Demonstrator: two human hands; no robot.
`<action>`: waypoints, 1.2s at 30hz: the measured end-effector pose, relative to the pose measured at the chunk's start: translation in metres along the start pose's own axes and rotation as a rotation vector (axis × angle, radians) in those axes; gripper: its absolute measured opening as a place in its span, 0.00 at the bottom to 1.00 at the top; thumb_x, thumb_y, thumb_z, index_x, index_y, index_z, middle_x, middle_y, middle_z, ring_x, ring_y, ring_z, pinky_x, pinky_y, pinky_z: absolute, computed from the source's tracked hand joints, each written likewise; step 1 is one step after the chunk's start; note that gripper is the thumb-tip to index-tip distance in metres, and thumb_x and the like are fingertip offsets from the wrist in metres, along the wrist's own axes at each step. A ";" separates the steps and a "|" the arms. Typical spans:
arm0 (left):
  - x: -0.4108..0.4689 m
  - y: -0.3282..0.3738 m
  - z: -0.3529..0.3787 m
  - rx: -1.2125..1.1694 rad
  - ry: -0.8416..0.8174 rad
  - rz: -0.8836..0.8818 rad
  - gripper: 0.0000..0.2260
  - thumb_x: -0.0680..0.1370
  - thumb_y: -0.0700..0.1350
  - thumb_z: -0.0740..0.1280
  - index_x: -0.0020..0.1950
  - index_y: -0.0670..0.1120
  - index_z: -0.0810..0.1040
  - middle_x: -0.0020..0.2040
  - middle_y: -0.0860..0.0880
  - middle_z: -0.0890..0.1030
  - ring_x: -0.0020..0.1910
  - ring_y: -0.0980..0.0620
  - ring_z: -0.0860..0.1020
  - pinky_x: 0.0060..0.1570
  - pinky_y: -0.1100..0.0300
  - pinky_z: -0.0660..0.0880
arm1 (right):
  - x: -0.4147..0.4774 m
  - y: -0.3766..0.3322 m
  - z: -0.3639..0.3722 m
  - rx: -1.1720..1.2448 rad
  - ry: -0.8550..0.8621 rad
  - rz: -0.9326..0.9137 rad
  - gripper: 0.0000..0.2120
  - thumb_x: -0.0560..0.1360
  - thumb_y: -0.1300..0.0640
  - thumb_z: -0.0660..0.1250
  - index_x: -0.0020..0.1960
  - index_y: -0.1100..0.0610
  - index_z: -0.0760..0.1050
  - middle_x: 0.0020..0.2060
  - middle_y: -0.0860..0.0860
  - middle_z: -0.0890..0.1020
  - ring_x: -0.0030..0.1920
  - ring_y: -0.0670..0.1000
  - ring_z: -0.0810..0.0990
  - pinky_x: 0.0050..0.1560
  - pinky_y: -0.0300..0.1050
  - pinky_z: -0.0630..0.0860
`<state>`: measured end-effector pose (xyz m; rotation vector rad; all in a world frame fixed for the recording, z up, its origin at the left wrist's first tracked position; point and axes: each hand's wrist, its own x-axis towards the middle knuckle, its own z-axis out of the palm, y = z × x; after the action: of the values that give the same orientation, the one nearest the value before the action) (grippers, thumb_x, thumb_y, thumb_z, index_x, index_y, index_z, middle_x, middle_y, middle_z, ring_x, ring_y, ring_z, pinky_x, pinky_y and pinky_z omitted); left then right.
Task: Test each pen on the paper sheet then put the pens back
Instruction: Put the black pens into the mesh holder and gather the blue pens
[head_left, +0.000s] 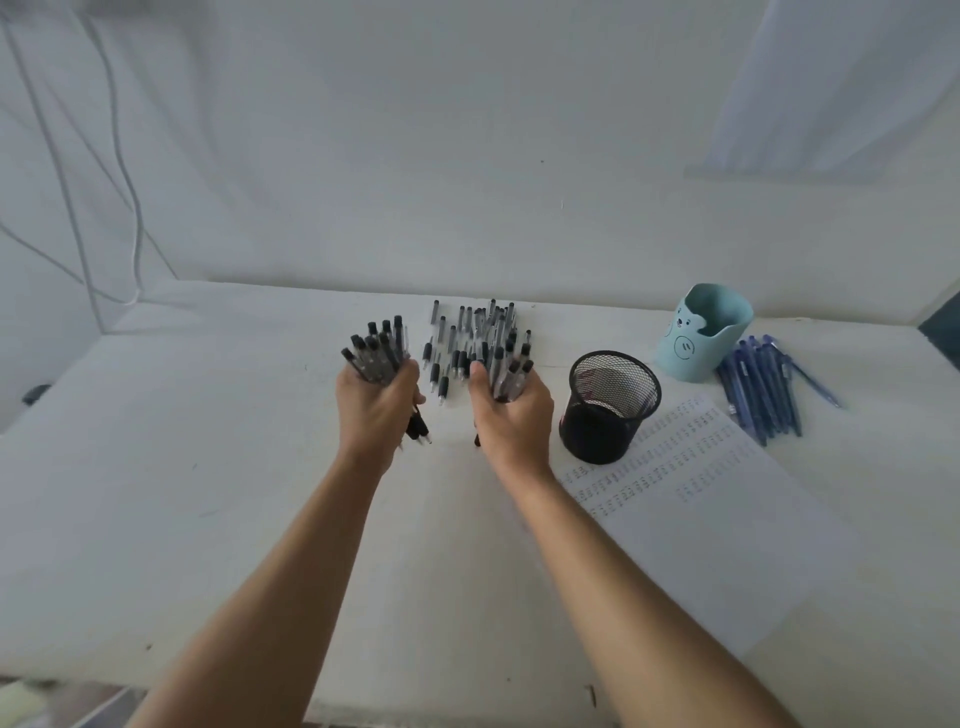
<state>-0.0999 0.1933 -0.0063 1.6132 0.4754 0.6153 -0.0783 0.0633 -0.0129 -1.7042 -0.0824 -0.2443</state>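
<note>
Left hand clamps the left bundle, right hand the right bundle; best to square each bundle's tips, then lower them upright into the mesh cup, right first.

Before you a white table meets a plain white wall. On your left thin white cables hang down the wall, and a small dark object shows beyond the table's left edge. A pale curtain hangs at your upper right.
</note>
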 end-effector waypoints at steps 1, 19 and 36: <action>0.001 0.006 0.004 -0.048 -0.016 0.004 0.11 0.74 0.36 0.66 0.33 0.46 0.77 0.26 0.48 0.75 0.26 0.49 0.75 0.32 0.55 0.74 | 0.003 -0.008 -0.003 0.000 0.026 0.020 0.10 0.76 0.56 0.71 0.38 0.51 0.74 0.31 0.47 0.79 0.34 0.49 0.79 0.35 0.34 0.72; -0.043 0.083 0.155 -0.247 -0.184 0.168 0.10 0.77 0.42 0.72 0.38 0.40 0.78 0.30 0.46 0.78 0.28 0.52 0.78 0.32 0.58 0.74 | 0.070 -0.056 -0.148 0.148 0.272 0.041 0.13 0.75 0.65 0.67 0.33 0.56 0.70 0.19 0.46 0.72 0.22 0.49 0.72 0.25 0.37 0.67; -0.039 0.048 0.147 -0.220 -0.280 0.041 0.08 0.79 0.47 0.64 0.47 0.46 0.81 0.42 0.51 0.84 0.47 0.53 0.81 0.54 0.56 0.76 | 0.078 -0.018 -0.131 0.153 0.125 -0.066 0.21 0.79 0.53 0.69 0.29 0.54 0.69 0.23 0.45 0.75 0.27 0.45 0.74 0.34 0.45 0.73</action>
<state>-0.0380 0.0496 0.0261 1.4724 0.1618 0.4461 -0.0204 -0.0694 0.0376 -1.5317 -0.0630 -0.3835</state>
